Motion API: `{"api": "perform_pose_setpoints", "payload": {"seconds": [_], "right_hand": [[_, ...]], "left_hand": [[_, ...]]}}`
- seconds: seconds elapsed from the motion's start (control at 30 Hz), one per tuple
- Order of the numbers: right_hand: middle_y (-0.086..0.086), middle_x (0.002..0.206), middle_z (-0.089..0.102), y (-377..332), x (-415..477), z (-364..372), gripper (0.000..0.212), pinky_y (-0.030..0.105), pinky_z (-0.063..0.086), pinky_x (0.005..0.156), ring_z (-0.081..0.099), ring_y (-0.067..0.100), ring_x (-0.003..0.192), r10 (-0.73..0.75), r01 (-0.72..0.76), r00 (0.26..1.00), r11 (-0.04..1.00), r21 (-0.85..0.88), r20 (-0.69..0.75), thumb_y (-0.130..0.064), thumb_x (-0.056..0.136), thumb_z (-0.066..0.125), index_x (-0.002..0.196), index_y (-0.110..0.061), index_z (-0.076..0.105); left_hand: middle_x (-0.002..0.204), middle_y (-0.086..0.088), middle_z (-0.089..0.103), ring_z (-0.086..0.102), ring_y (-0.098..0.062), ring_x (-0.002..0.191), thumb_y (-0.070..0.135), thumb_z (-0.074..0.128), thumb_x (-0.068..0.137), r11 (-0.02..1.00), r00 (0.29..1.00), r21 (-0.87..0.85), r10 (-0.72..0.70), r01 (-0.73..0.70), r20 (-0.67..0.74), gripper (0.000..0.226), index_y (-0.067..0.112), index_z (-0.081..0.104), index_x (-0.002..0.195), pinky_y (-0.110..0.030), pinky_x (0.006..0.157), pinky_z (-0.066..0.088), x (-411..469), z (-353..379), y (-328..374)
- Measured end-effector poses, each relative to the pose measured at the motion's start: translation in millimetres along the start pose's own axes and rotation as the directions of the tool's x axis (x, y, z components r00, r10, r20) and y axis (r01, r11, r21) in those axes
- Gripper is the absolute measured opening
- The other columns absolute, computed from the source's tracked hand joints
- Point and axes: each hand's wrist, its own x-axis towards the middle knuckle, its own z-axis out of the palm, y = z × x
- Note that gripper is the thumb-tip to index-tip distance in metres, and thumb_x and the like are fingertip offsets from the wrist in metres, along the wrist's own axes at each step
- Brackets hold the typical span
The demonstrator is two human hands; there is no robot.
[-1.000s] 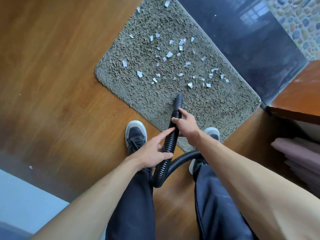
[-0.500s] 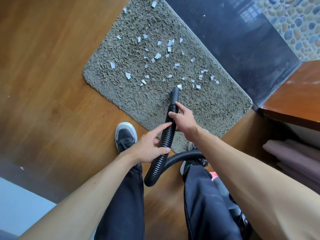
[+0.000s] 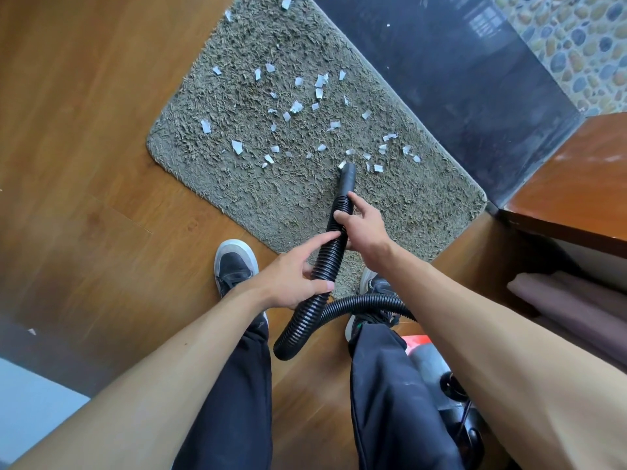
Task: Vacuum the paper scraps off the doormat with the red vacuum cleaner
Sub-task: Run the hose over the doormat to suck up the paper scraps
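**Step in hand:** suction pass over the doormat (image 3: 237, 188), judged to be at an early stage. The right hand (image 3: 364, 228) holds the black ribbed hose (image 3: 327, 256) just behind the smooth nozzle (image 3: 347, 179), its grip clamped round the hose. The left hand (image 3: 291, 279) holds the same hose lower down, thumb beneath and forefinger laid along the ribs, and that grip is likewise closed on it. The nozzle tip sits on the pile at the near edge of the scatter. Whether it touches the nearest scrap cannot be told.

**Task items:** the paper scraps (image 3: 237, 146) lie across the middle and far part of the doormat, most beyond and left of the nozzle, a few to its right. The red vacuum cleaner (image 3: 416, 344) stands on the wooden floor (image 3: 84, 164) behind the right leg, only partly seen.

**Next move, as judged:** push the nozzle forward and sweep sideways through the scatter, tip close to the pile. The shag may cling to small scraps, so slow passes are advisable.

**Surroundings:** the left shoe (image 3: 234, 262) is on the floor beside the mat and the right shoe (image 3: 369, 283) is at its near edge. A dark slab (image 3: 441, 96) borders the far side and a wooden ledge (image 3: 576, 184) stands at right. One stray scrap (image 3: 31, 331) lies on the floor, well apart from the mat.

**Obstructions:** the hose loop by the right foot could snag, and that foot may cover part of the mat
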Motion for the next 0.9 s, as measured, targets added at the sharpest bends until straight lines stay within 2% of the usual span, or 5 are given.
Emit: {"api": "perform_pose_setpoints", "payload": {"seconds": [0.2,0.5,0.67,0.77,0.9], "right_hand": [[0.009,0.115,0.061,-8,3,9,0.062,0.036,0.058,0.073,0.065,0.02,0.093,-0.021,0.023,0.999,0.999,-0.049,0.047,-0.006,0.095,0.054,0.151,-0.022,0.031],[0.016,0.117,0.062,-13,8,6,0.057,0.048,0.057,0.085,0.065,0.029,0.101,-0.049,0.05,0.999,0.998,-0.024,0.006,-0.004,0.094,0.054,0.147,-0.019,0.038],[0.007,0.109,0.063,-17,9,-7,0.059,0.028,0.056,0.058,0.064,0.015,0.084,-0.028,0.028,1.0,1.0,-0.015,-0.006,-0.006,0.095,0.054,0.149,-0.021,0.037],[0.004,0.103,0.063,-21,9,-12,0.059,0.025,0.054,0.053,0.064,0.014,0.081,-0.033,0.033,0.999,0.999,0.001,-0.017,-0.007,0.096,0.054,0.149,-0.022,0.035],[-0.002,0.103,0.062,-20,8,-13,0.06,0.031,0.058,0.062,0.066,0.018,0.088,-0.021,0.021,1.0,1.0,0.013,-0.012,-0.006,0.095,0.054,0.15,-0.022,0.034]], "left_hand": [[0.074,-0.001,0.061,0.053,-0.003,0.041,0.003,0.062,0.094,0.999,1.0,-0.049,0.005,-0.005,-0.01,0.077,0.053,0.033,0.144,-0.019,0.041,0.043,-9,-7,4],[0.077,-0.003,0.061,0.059,-0.004,0.049,0.005,0.063,0.094,1.0,1.0,-0.004,-0.001,0.001,-0.019,0.077,0.054,0.031,0.145,-0.023,0.043,0.047,-1,-9,11],[0.091,-0.003,0.07,0.071,-0.018,0.084,0.013,0.065,0.094,0.997,0.998,0.065,-0.055,0.052,0.041,0.076,0.06,0.029,0.142,-0.04,0.065,0.062,9,-7,26],[0.089,-0.002,0.07,0.07,-0.017,0.081,0.014,0.064,0.095,0.996,0.998,0.076,-0.045,0.042,0.038,0.075,0.06,0.028,0.142,-0.036,0.064,0.062,9,-6,31],[0.08,0.004,0.068,0.067,-0.013,0.073,0.013,0.064,0.095,0.998,0.999,0.048,-0.035,0.034,0.035,0.074,0.062,0.031,0.14,-0.036,0.063,0.059,8,-7,30]]}}
